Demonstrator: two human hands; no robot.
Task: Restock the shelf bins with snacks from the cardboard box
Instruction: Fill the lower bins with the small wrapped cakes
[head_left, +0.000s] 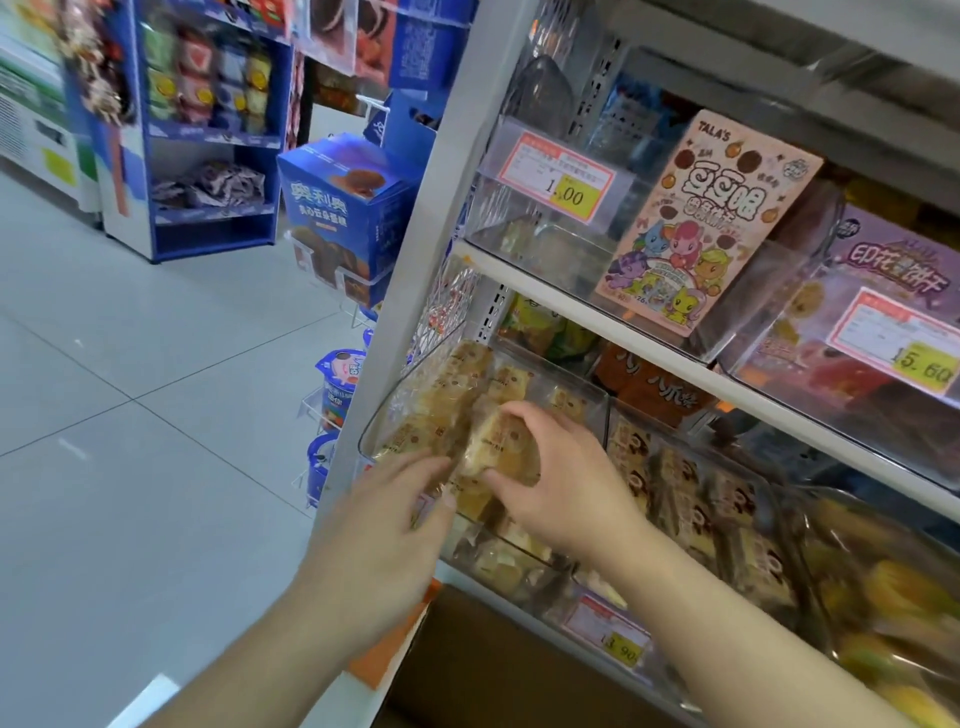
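Wide open tiled floor (130, 389) off to the left, blue display rack (208, 130) way back. Left hand (384, 525) has fingers straight, touching the snacks at the clear bin's (371, 421) front lip. Right hand (561, 478) pinches a wrapped snack pack (498, 441) over that bin. Cardboard box (493, 670) sits just below, its edge tucked against the shelf.

Pink box (696, 223) showing "TALA'S", price tag (561, 176) reading "1.00", yellow tag (922, 364) reading "5.60", lower tag (615, 636) reading "3.90"
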